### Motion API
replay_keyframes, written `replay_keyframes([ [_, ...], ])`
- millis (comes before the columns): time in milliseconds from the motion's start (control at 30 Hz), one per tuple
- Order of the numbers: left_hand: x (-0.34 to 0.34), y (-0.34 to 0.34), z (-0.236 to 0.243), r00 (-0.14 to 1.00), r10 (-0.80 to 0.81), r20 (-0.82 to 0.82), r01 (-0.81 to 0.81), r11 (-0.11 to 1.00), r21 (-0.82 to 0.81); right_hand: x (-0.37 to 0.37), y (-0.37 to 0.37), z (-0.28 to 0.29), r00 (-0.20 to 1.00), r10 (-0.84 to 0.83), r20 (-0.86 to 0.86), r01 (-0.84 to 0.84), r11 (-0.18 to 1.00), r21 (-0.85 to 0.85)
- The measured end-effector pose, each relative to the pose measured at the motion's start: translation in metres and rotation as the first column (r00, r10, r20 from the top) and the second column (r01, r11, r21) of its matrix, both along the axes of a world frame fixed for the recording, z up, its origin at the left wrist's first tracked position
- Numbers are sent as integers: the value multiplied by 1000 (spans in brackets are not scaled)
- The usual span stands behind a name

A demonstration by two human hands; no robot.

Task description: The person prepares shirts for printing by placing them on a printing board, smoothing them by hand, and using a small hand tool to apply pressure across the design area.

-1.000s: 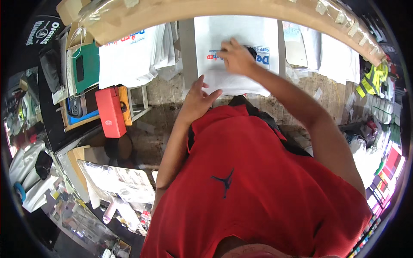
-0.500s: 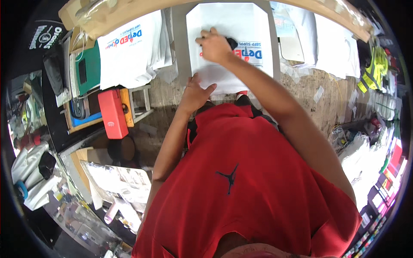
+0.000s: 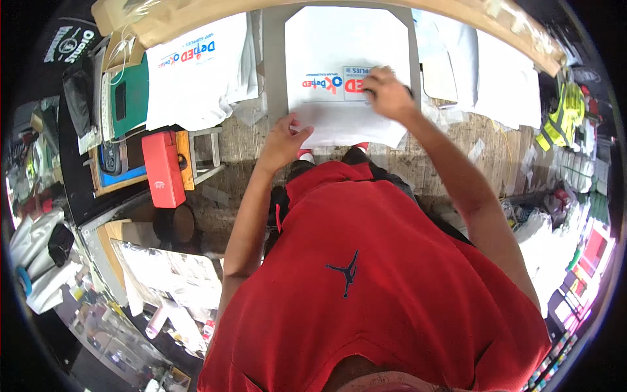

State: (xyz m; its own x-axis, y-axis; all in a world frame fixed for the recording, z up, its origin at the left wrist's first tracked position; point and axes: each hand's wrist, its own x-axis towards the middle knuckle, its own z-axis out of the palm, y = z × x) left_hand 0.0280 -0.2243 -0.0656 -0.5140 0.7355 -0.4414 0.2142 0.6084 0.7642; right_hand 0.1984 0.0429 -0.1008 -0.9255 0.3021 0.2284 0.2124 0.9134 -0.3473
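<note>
A white sheet-like piece (image 3: 346,39) with red and blue lettering lies flat on a grey board (image 3: 277,65) in front of me. My right hand (image 3: 392,95) is over the right part of the lettering, its fingers curled round a dark object mostly hidden beneath the palm. Under those fingers a small pale rectangle (image 3: 353,73) overlaps the print; I cannot tell whether it is film or card. At the sheet's near left edge rests my left hand (image 3: 285,142), thumb and fingers apart, holding nothing that I can see.
White printed pieces (image 3: 196,85) lie stacked at left, with more white pieces (image 3: 503,85) at right. A red box (image 3: 163,170) stands beside a green panel (image 3: 130,98) at left. A cardboard-coloured beam (image 3: 261,11) spans the far side. A yellow vest (image 3: 565,117) hangs at right.
My right hand has slid right and slightly nearer across the sheet with the dark object, uncovering the left part of the lettering. My left hand has shifted a little left.
</note>
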Motion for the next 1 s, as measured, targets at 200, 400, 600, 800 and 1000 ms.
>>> replay_keyframes([
  [200, 3, 7, -22, 991, 112, 77, -120, 987, 111, -134, -73, 5, 970, 238, -38, -240, 969, -58],
  [400, -5, 15, -29, 971, 168, 171, -192, 972, 133, -138, -50, 6, 997, 74, 21, -76, 993, 90],
  [600, 4, 14, -29, 954, 242, 178, -272, 946, 177, -74, -82, 44, 966, 26, 258, 10, 990, -137],
  [800, 4, 19, -27, 963, 268, -40, -251, 937, 241, -76, -93, 12, 1000, -11, -29, 7, 988, -151],
  [1000, 5, 10, -34, 960, 281, 11, -276, 931, 239, -76, -88, 9, 990, -98, -101, 84, 988, -128],
])
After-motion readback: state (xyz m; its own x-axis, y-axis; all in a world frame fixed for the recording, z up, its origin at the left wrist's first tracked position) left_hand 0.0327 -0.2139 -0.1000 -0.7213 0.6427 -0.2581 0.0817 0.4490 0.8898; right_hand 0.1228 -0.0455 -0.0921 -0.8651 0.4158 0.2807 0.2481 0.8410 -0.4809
